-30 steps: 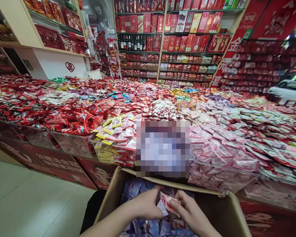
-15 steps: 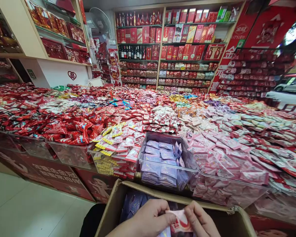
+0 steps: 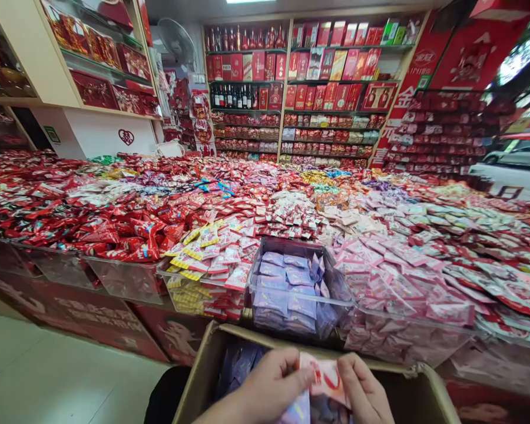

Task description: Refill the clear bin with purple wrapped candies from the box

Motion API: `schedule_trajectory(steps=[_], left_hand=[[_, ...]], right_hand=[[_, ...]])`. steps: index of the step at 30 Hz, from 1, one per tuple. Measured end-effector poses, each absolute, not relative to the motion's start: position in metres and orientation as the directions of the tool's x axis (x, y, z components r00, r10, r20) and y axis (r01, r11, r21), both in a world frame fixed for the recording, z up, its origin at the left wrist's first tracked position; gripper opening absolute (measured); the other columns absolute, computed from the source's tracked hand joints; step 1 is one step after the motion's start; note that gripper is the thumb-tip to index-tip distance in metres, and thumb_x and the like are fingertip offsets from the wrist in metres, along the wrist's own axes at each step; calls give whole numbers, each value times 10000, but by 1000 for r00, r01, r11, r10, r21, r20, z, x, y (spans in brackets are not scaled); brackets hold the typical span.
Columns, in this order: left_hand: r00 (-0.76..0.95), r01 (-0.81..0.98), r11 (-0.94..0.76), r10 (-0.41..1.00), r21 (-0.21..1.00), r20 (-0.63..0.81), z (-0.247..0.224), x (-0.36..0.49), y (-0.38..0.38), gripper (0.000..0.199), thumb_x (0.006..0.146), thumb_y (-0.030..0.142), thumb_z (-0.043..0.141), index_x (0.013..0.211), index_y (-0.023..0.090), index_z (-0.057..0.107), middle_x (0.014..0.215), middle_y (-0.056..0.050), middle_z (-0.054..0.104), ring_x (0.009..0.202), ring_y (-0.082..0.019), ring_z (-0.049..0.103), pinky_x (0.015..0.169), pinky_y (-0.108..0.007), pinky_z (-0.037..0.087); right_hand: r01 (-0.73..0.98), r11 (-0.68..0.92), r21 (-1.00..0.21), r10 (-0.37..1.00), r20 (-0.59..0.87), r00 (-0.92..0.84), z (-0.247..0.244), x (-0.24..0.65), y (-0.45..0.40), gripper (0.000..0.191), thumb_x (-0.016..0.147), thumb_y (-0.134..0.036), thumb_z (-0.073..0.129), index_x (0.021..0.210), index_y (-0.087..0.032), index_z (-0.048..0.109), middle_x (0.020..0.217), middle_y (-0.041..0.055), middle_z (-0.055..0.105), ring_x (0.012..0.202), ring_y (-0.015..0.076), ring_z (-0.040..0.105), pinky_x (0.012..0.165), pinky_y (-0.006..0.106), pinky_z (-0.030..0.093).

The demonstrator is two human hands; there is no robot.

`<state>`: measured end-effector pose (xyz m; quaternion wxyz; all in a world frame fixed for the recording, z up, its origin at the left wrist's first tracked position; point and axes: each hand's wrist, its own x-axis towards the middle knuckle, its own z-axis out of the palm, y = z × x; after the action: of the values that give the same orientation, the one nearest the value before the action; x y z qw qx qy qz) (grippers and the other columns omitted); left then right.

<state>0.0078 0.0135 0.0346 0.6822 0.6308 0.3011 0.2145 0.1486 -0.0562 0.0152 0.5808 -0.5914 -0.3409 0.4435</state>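
Pink-and-red packet (image 3: pixel 323 376): located over the opening of the cardboard box (image 3: pixel 430 388), held between both hands of the person. Clock positions are read from this packet, with 12 o'clock straight ahead of the person.

Left hand (image 3: pixel 271 386): at 9 o'clock. Its thumb and curled fingers are closed in a pinch on the near end. Right hand (image 3: pixel 363 388): at 3 o'clock. Its fingers are folded, closed on the opposite end with the thumb in front.

Purple packet (image 3: pixel 297 411): at 7 o'clock, just below the left thumb; I cannot tell whether the left fingers also grip it. More purple packets (image 3: pixel 238 365) lie inside the box at 9 o'clock.

Clear bin (image 3: pixel 341 285): at 12 o'clock, just beyond the box, filled with stacked purple packets. Adjacent stock: yellow-and-white packets (image 3: pixel 209 247) at 11 o'clock, pink packets (image 3: pixel 401 282) at 1 o'clock, red packets (image 3: pixel 132 235) at 10 o'clock. Wall shelves (image 3: pixel 287 88) stand at 12 o'clock, well beyond.
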Motion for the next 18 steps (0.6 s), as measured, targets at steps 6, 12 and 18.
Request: schedule_trajectory(steps=[6, 12, 18], left_hand=[[671, -47, 192, 733, 980, -112, 37, 14, 15, 355, 689, 465, 573, 688, 142, 428, 647, 27, 469, 571, -72, 411, 542, -186, 335], [673, -129, 308, 725, 942, -145, 40, 18, 8, 356, 671, 449, 601, 725, 140, 432, 665, 19, 511, 555, -73, 456, 528, -194, 361], [691, -48, 226, 711, 973, -131, 38, 15, 9, 348, 698, 450, 572, 715, 136, 423, 638, 25, 465, 561, -70, 411, 525, -193, 323]], right_hand=[[-22, -18, -1000, 928, -26, 373, 29, 153, -57, 306, 771, -474, 454, 749, -172, 497, 422, -47, 443, 393, 103, 409, 405, 211, 310], [25, -53, -998, 939, -42, 340, 30, 157, -60, 313, 793, -482, 419, 819, -181, 503, 526, -14, 517, 417, 113, 443, 424, 233, 335], [-56, -86, -995, 961, -98, 259, 24, 163, -60, 275, 773, -460, 472, 787, -186, 486, 530, -23, 513, 432, 107, 465, 437, 222, 361]])
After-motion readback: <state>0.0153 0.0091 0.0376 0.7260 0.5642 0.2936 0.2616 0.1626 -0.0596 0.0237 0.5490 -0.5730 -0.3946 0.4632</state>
